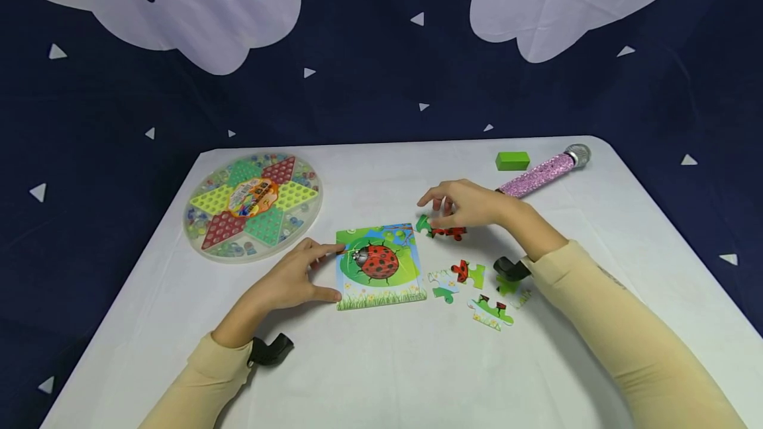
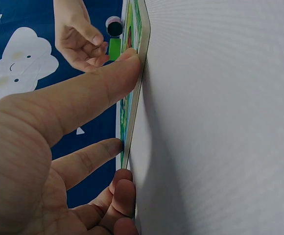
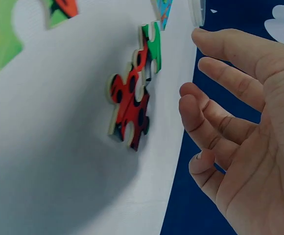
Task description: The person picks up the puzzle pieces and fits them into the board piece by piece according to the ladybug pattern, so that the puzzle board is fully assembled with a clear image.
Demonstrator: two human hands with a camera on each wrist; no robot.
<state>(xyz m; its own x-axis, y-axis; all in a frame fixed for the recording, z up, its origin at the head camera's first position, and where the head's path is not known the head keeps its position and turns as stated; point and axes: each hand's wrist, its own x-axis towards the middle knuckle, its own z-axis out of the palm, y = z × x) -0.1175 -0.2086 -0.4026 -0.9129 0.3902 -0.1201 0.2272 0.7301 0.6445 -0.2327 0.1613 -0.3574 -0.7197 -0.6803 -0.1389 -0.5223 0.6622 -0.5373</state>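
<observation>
A square ladybug puzzle board (image 1: pixel 379 265) lies flat on the white table. My left hand (image 1: pixel 290 277) rests at its left side, thumb and index finger spread apart with their tips on the edge. Seen from the left wrist, the thumb is stretched straight along to the board's rim (image 2: pixel 143 44). Above the table, behind and right of the board, hovers my right hand (image 1: pixel 467 204), fingers loosely bent and holding nothing. Under it lie red-and-black jigsaw pieces (image 3: pixel 130 105) and a green-and-red jigsaw piece (image 3: pixel 154 46), partly covered by the hand in the head view.
More jigsaw pieces lie right of the board, among them a red-and-green piece (image 1: pixel 467 273) and a grass-edged piece (image 1: pixel 491 313). A round Chinese checkers board (image 1: pixel 253 207) is at the back left. At the back right are a green block (image 1: pixel 512 161) and a pink glittery microphone (image 1: pixel 539 176).
</observation>
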